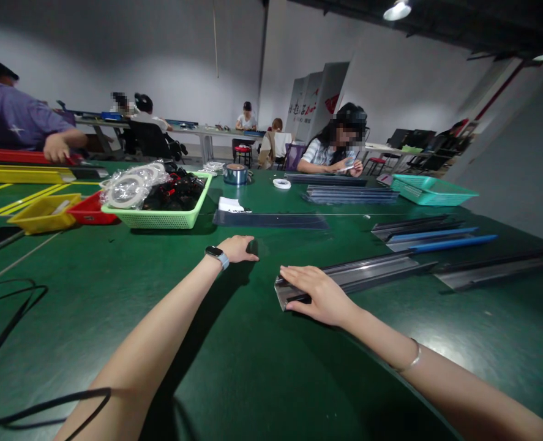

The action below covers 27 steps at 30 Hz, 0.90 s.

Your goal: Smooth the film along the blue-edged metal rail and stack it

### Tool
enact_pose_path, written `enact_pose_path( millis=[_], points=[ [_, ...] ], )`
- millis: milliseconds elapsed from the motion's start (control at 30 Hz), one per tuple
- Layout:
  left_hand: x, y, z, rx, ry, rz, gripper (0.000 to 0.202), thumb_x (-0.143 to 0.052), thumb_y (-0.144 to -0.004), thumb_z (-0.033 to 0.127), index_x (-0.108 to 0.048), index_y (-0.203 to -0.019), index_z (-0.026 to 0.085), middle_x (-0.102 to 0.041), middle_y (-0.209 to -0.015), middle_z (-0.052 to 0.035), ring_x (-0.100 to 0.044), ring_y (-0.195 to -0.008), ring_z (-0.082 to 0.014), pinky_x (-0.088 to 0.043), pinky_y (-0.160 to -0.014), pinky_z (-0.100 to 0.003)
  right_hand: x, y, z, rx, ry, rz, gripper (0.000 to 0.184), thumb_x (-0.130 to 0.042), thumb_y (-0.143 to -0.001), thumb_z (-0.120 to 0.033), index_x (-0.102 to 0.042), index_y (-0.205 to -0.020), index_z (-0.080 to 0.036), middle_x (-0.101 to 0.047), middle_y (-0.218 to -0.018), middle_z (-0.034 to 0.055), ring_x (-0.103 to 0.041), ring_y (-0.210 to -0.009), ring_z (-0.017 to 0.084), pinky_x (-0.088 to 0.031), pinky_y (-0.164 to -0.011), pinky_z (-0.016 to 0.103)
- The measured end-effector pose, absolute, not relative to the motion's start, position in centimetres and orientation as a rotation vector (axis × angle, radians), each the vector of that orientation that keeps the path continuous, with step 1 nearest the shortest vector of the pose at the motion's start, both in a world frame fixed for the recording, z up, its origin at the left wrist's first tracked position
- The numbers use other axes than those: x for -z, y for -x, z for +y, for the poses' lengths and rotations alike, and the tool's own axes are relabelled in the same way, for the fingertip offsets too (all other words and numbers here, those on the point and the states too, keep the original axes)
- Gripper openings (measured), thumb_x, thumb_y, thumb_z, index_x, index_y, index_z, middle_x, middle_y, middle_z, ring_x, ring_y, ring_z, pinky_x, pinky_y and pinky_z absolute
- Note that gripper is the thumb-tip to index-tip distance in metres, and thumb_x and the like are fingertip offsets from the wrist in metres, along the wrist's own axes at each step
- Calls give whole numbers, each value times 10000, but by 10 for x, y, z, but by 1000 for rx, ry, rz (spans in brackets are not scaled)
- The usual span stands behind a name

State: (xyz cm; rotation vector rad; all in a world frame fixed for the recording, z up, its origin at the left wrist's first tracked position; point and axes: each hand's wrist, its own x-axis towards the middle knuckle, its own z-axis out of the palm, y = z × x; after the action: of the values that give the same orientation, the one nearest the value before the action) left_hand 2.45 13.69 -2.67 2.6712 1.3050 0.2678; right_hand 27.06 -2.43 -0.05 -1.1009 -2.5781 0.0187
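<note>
My right hand (319, 294) lies across the near end of a dark metal channel profile (376, 274). Its fingers are over the far edge and the thumb is at the near edge, gripping it. My left hand (237, 248) is apart from the profile, to its left over the green table, with thumb and fingers apart and nothing seen in them. A watch (217, 255) is on the left wrist. Beyond the hands lies a flat dark strip (271, 220), with a white paper (229, 205) at its left end.
More profiles, some with blue edges (455, 241), lie at right, near a teal basket (431, 191). A green basket (161, 217), red tray (92, 209), yellow tray (44, 215) and black cable (9, 334) are at left. Tape rolls (235, 174) stand farther back. Co-workers sit across the table.
</note>
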Motion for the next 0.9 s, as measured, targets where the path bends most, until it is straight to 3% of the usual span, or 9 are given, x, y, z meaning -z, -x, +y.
enact_pose_path(
  millis=[100, 433, 900],
  points=[
    [25, -19, 140, -214, -2656, 1250, 581, -595, -721, 580, -546, -1150, 191, -656, -1082, -75, -630, -942, -222, -455, -795, -257, 1, -252, -25, -3, 1086, -2558, 658, -581, -812, -494, -377, -1375, -222, -492, -1346, 84, -455, -1225, 240, -374, -992, 442],
    [23, -19, 142, -181, -2669, 1222, 407, -570, -777, 492, -607, -1068, 210, -662, -1075, -58, -623, -962, -215, -441, -810, -248, 8, -206, -23, 28, 1067, -2516, 649, -511, -829, -557, -397, -1366, -211, -499, -1340, 83, -468, -1203, 259, -369, -985, 450],
    [24, -18, 144, -146, -2680, 1245, 538, -611, -725, 541, -575, -1159, 226, -659, -1096, -54, -629, -953, -221, -447, -782, -244, 18, -161, -23, 43, 1097, -2470, 668, -413, -854, -608, -398, -1365, -179, -468, -1366, 83, -427, -1226, 271, -323, -1021, 446]
  ],
)
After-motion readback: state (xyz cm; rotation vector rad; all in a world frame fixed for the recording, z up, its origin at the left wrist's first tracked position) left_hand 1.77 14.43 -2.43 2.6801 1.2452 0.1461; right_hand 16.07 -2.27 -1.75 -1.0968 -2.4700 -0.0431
